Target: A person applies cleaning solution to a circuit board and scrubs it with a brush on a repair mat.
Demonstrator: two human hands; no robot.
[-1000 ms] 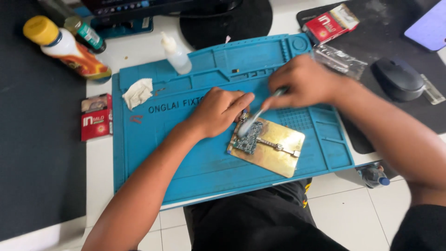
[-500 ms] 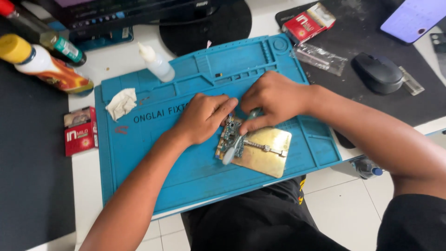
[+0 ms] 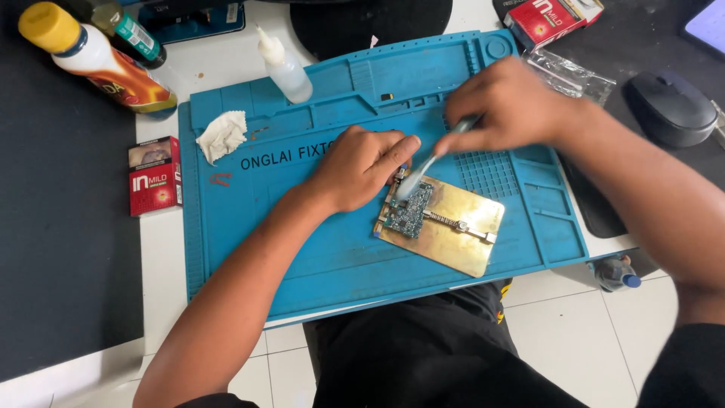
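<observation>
Here the left hand point(image 3: 362, 166) presses its fingertips flat against the near edge of the circuit board point(image 3: 408, 211), steadying it on the brass plate point(image 3: 468, 238), while the right hand point(image 3: 513, 106), closed around a brush point(image 3: 430, 162), angles its bristles onto the board below.

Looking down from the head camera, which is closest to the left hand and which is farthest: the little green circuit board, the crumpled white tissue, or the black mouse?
From the left hand:
1. Circuit board, right at its fingertips, on the brass plate.
2. Crumpled tissue, off to its left on the blue mat.
3. Black mouse, far right, beyond the right hand.
</observation>
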